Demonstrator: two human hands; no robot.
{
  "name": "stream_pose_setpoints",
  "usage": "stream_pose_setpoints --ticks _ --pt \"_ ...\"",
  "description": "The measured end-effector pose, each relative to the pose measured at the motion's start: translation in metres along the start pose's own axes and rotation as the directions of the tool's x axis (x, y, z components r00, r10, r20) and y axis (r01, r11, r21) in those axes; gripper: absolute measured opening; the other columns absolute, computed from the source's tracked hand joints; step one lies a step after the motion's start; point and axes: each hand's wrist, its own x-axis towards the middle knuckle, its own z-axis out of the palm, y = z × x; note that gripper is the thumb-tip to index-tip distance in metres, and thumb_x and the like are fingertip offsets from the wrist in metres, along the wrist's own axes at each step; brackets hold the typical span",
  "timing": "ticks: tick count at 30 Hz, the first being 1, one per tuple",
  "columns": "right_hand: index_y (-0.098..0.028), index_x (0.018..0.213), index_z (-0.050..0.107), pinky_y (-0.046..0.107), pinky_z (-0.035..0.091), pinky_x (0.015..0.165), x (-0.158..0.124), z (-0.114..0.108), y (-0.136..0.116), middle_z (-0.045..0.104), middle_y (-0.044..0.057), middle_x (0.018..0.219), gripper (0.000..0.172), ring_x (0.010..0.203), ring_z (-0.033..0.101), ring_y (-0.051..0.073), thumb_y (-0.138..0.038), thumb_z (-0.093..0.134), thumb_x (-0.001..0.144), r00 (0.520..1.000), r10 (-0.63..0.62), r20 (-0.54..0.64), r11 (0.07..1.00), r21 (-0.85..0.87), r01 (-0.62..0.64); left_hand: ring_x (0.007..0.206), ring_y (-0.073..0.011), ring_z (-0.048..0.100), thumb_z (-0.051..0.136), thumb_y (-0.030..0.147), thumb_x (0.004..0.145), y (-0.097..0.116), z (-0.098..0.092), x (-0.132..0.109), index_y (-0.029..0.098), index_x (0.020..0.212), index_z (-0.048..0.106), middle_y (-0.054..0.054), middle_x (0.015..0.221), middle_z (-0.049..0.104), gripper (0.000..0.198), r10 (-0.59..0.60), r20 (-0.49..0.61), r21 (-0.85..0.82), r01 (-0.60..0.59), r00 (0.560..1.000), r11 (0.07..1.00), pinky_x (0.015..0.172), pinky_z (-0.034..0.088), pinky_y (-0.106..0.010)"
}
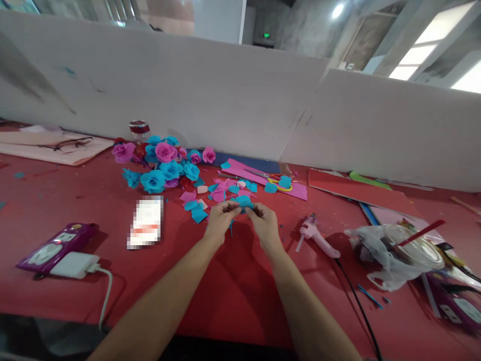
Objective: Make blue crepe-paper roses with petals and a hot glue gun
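Both my hands meet at the middle of the red table, pinching one blue paper piece (244, 201) between them. My left hand (221, 220) is closed on its left edge, and my right hand (263, 224) is closed on its right edge. Just beyond and left of my hands lie loose pink and blue paper petals (221, 189). A bunch of blue, pink and red paper flowers (161, 165) stands farther left. Behind the petals, scissors with yellow and red handles (280, 184) rest on a pink paper strip (240, 169).
A pink glue gun (317, 239) with a black cord lies right of my hands, near a plastic bag (379, 255). At the left are a phone (146, 222) and a purple power strip (56, 249) with a white charger. A white partition (225, 100) borders the table's back.
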Motion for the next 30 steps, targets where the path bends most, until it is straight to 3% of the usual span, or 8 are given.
stream_pose_setpoints --ticks 15,24,30 --pt "-0.019 0.077 0.068 0.025 0.040 0.058 -0.002 0.002 -0.003 0.061 -0.002 0.062 0.015 0.057 0.050 0.013 -0.033 0.062 0.075 1.000 -0.022 -0.002 1.000 0.019 0.022 0.068 -0.0124 0.055 0.072 0.026 0.063 0.000 0.000 0.000 0.018 0.071 0.068 -0.001 0.071 0.064 0.011 0.026 0.021 0.033 -0.027 0.999 0.999 0.069 0.042 -0.026" --pt "-0.019 0.075 0.065 0.024 0.036 0.056 -0.003 -0.003 -0.013 0.056 -0.003 0.062 0.018 0.057 0.045 0.012 -0.035 0.060 0.078 0.983 -0.051 -0.177 0.999 0.009 0.054 0.069 -0.0130 0.054 0.070 0.027 0.066 0.005 0.000 -0.001 0.020 0.072 0.069 -0.001 0.072 0.065 0.010 0.034 0.000 0.078 -0.034 0.999 0.996 0.070 0.042 -0.026" --pt "-0.019 0.079 0.068 0.026 0.041 0.061 -0.004 0.003 -0.004 0.065 0.000 0.070 0.016 0.063 0.054 0.014 -0.033 0.062 0.075 0.999 -0.014 -0.034 1.000 0.027 0.015 0.068 -0.0126 0.054 0.072 0.030 0.065 0.006 0.004 -0.004 0.020 0.079 0.071 -0.001 0.080 0.067 0.017 0.042 0.046 0.123 -0.048 0.998 0.991 0.068 0.041 -0.026"
